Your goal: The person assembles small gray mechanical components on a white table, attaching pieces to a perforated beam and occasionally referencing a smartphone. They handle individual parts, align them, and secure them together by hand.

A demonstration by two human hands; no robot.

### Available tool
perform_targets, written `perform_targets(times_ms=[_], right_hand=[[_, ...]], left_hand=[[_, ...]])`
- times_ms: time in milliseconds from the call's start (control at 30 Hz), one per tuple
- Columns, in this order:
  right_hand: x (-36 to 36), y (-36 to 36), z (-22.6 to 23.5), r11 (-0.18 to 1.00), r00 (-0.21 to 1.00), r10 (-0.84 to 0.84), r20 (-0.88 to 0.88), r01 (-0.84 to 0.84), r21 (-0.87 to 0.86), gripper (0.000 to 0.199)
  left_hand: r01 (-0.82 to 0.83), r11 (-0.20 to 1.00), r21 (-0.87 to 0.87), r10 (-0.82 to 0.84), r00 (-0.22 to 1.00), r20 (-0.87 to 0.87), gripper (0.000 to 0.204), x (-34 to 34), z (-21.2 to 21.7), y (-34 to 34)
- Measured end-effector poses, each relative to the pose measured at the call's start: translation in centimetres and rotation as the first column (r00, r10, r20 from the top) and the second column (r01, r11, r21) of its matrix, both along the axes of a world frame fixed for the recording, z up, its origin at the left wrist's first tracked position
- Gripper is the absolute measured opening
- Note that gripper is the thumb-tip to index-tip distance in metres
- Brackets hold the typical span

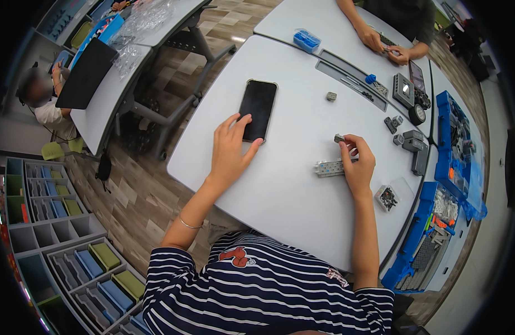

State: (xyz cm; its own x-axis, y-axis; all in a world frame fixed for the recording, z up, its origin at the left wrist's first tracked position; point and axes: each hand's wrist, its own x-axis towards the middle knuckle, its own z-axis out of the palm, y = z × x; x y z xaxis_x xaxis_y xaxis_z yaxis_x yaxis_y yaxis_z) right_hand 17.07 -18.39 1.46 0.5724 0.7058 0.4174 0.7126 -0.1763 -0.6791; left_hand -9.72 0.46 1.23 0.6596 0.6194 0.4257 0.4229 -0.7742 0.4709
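Note:
A dark-screened phone (260,106) lies flat on the white table in front of me. My left hand (230,148) is open, its fingertips spread over the phone's lower end. Between the thumb and fingers of my right hand (359,164) is a small grey building block (339,138). Just beneath that hand lies a longer light-grey studded building piece (327,168), partly covered by the fingers. Farther back a single small grey block (331,96) rests on its own.
Grey motor-like parts (416,151) and a small tray of pins (387,198) stand to the right. Blue parts cases (427,240) line the right edge. Across the table, a co-worker's hands (388,49) hold a grey piece. A blue box (306,41) sits far back.

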Motion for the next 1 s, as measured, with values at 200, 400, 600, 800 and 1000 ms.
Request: perform_targets(times_ms=[200,400,600,800,1000], right_hand=[[0.7,0.0,0.4,0.984,0.997,0.034,-0.074,-0.046,-0.174,0.015],[1.0,0.5,0.5,0.979,0.996,0.046,-0.08,-0.06,-0.192,0.017],[-1.8,1.8,2.9,0.995,0.927,-0.002,0.375,0.04,-0.092,0.023],[-11.2,5.6,1.1,0.951,0.923,0.302,-0.238,-0.273,0.147,0.053],[-12.4,10.4,-1.9,0.866,0.449,0.472,-0.759,-0.399,0.303,0.077]], left_hand=[[-0.17,0.981,-0.093,0.168,0.985,-0.026,0.091,1.9,-0.1,-0.8],[-0.279,0.901,-0.332,0.235,0.958,-0.167,0.121,3.8,0.9,-0.2],[-0.238,0.785,-0.571,0.136,0.967,-0.215,0.142,3.5,2.1,0.9],[-0.118,0.908,-0.401,0.201,0.965,0.171,0.139,3.4,0.6,-0.3],[-0.061,0.967,-0.249,0.144,0.933,0.33,0.139,3.7,-0.1,0.2]])
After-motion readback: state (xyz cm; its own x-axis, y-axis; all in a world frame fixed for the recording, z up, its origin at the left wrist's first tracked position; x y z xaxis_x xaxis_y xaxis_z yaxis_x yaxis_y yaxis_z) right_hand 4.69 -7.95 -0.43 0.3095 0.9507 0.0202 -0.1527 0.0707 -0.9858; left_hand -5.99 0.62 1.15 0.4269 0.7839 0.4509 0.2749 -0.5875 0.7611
